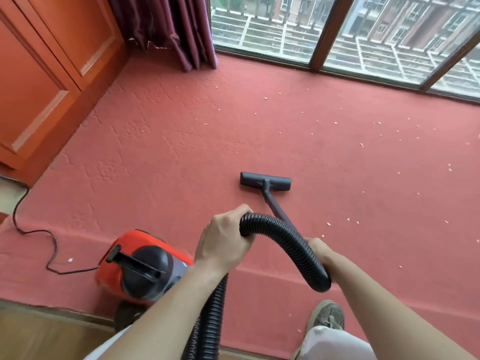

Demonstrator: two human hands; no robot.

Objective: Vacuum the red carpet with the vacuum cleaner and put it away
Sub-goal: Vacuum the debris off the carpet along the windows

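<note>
Red carpet (181, 141) fills the floor, and the floor head (265, 181) sits flat on it at twelve o'clock from both hands, its bar lying nine-to-three. The wand (275, 206) runs from the head back toward five o'clock, to the right hand (318, 249), the nearer one. That grip seems clasped on the wand's upper end, though the corrugated hose (285, 240) hides the fingers. The left hand (223, 242), wrist bent and knuckles up, has its grip curled round the hose at the top of its loop. The vacuum cleaner (140, 266) stands at eight o'clock from it. Most pale scraps (361, 144) lie at one to three o'clock from the head, so the coming stroke likely needs a rightward swing
</note>
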